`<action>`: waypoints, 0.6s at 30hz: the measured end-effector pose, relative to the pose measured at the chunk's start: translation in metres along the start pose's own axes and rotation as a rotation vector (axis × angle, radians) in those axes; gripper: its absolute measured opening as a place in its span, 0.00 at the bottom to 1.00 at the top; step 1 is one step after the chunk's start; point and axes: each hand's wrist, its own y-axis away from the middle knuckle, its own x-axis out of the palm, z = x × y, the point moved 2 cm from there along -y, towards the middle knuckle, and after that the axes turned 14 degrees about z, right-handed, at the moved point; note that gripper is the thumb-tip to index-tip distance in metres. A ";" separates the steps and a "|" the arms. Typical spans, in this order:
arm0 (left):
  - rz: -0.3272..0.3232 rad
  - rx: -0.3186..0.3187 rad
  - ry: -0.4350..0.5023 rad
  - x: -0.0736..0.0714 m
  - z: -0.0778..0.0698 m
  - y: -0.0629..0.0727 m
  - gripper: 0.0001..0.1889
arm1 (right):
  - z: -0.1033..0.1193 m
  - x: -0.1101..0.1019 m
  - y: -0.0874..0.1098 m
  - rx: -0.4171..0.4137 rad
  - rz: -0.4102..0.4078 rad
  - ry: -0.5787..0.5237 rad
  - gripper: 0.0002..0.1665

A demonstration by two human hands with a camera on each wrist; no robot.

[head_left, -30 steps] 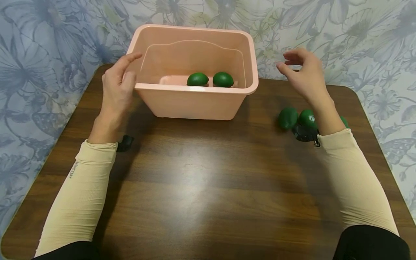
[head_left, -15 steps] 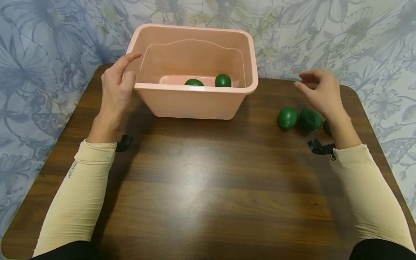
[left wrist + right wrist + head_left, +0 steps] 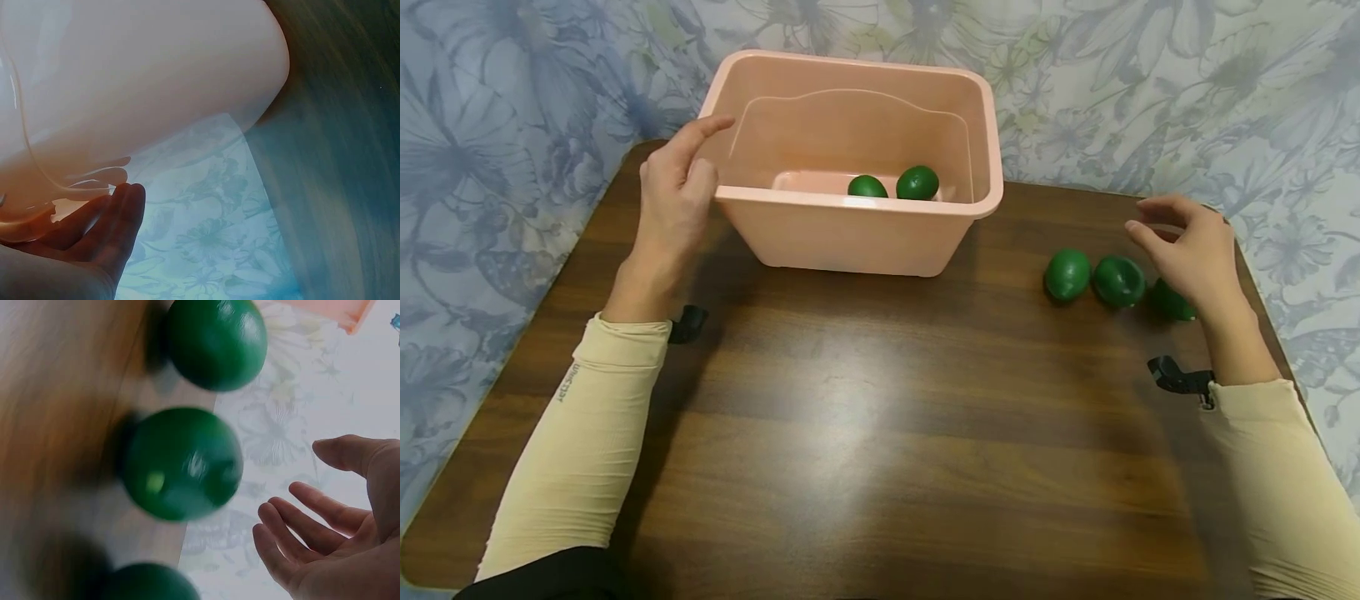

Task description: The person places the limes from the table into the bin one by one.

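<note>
My left hand [image 3: 673, 187] grips the left end of the pink plastic bin [image 3: 850, 237] at its rim. The left wrist view shows its fingers [image 3: 128, 215] reaching under that rim against the outer wall. Two glossy green, lime-like fruits [image 3: 917, 182] lie on the bin's floor, partly hidden by the front rim. Three similar fruits stand in a row on the table: a left one [image 3: 1067, 275], a middle one [image 3: 1119, 282] with a dent, and a right one [image 3: 1171, 300]. Above and beside the right one hovers my right hand [image 3: 1195, 250], fingers apart and holding nothing.
The brown wooden table [image 3: 850, 400] reaches back to a floral-papered wall [image 3: 1112, 100]. Against that wall, at the back left of centre, stands the bin. A black wrist camera [image 3: 1180, 377] juts out beneath my right wrist, close in front of the fruits.
My right hand has moved right and lower, from beside the bin to the far-right fruit. The fruits in the bin have rolled slightly. My left hand stays on the rim.
</note>
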 end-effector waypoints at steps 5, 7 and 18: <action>0.015 -0.019 -0.013 -0.001 0.001 -0.004 0.31 | -0.014 -0.006 0.009 0.029 0.031 0.019 0.34; 0.021 -0.019 -0.014 -0.002 0.002 -0.007 0.31 | -0.020 -0.008 0.012 0.036 0.047 0.041 0.34; 0.028 0.012 -0.019 -0.003 0.010 -0.022 0.30 | -0.044 -0.010 0.025 0.070 0.078 0.128 0.34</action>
